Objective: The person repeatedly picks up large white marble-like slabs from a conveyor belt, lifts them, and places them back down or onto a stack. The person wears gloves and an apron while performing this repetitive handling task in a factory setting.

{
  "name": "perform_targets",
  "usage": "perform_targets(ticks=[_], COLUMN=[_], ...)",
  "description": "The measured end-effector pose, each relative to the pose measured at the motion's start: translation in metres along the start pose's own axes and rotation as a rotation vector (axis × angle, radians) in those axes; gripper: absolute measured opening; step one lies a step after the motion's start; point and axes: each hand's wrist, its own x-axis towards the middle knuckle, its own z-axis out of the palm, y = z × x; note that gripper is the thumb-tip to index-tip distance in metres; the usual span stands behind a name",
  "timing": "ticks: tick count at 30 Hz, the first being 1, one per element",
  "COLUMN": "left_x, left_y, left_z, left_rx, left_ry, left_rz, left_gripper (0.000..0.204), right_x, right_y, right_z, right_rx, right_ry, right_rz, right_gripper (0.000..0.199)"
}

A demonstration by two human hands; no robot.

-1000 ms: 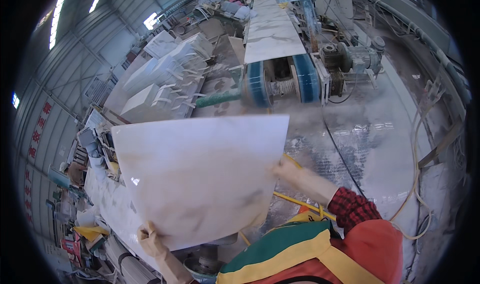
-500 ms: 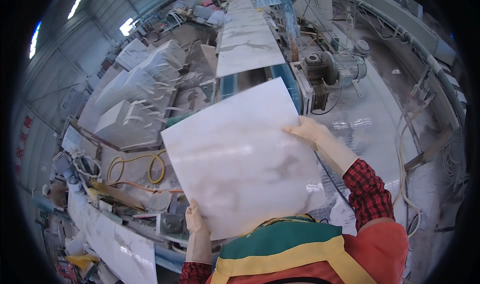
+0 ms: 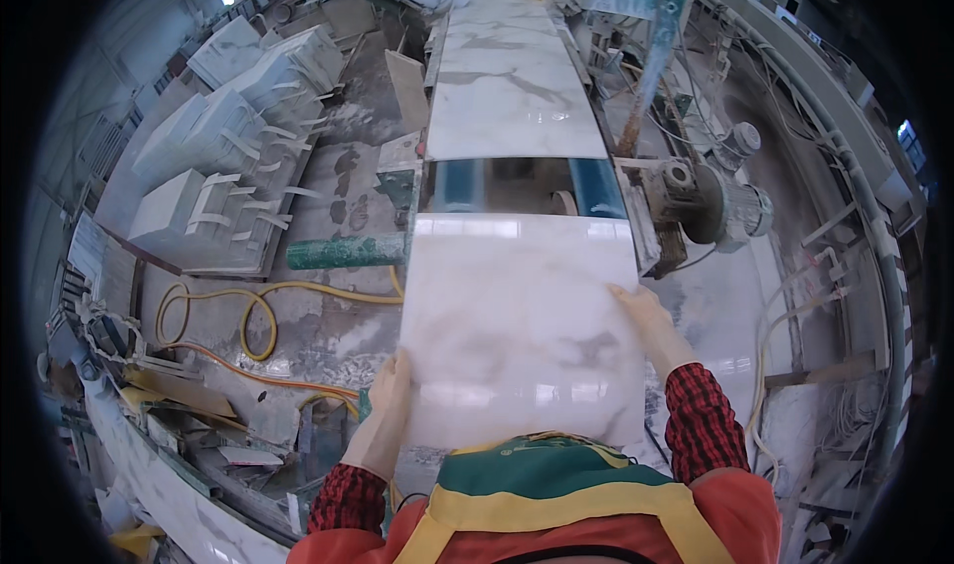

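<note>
— What lies nearest the body?
— A green-and-yellow apron (image 3: 556,477), and just beyond it the glossy white slab (image 3: 517,335). The left hand (image 3: 390,390) holds the slab's left edge, and the right hand (image 3: 644,318) grips the right edge, thumb on top (the fingers underneath are hidden).
— And what has just changed?
— Half a second ago the slab sat askew, its far edge slanting up to the right. Now that edge runs level across, right in front of the two blue belts (image 3: 459,184).
— Meaning what for the work?
— I'd judge the slab is squared up to the belts, with both hands keeping it steady; whether its far edge touches them, I can't tell.
— Farther out?
— A yellow hose (image 3: 260,318) loops on the floor to the left, with a green cylinder (image 3: 343,253) past it. A motor (image 3: 717,204) sits right of the belts, strapped stacks (image 3: 167,211) stand well off to the left, and beyond the belts a row of veined slabs (image 3: 512,87) stretches away
</note>
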Motion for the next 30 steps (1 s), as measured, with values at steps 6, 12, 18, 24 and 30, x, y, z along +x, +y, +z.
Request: perform_targets(ticks=[6, 12, 18, 24, 30], left_x=[0.054, 0.079, 0.102, 0.113, 0.122], left_y=[0.029, 0.065, 0.090, 0.101, 0.106], left_z=[0.000, 0.011, 0.012, 0.017, 0.023], left_rx=[0.095, 0.001, -0.046, -0.011, -0.021], left_ry=[-0.132, -0.112, -0.060, -0.023, 0.000], left_rz=[-0.041, -0.037, -0.023, -0.043, -0.068], left_gripper=[0.070, 0.068, 0.070, 0.073, 0.072], right_x=[0.032, -0.036, -0.043, -0.023, -0.016], right_y=[0.035, 0.088, 0.058, 0.047, 0.013], right_z=[0.009, 0.026, 0.020, 0.026, 0.006], right_rx=[0.076, 1.018, 0.444, 0.847, 0.871], right_ry=[0.076, -0.321, -0.194, -0.179, -0.199], right_rz=[-0.651, 0.081, -0.176, 0.086, 0.258], right_gripper=[0.056, 0.052, 0.069, 0.066, 0.064])
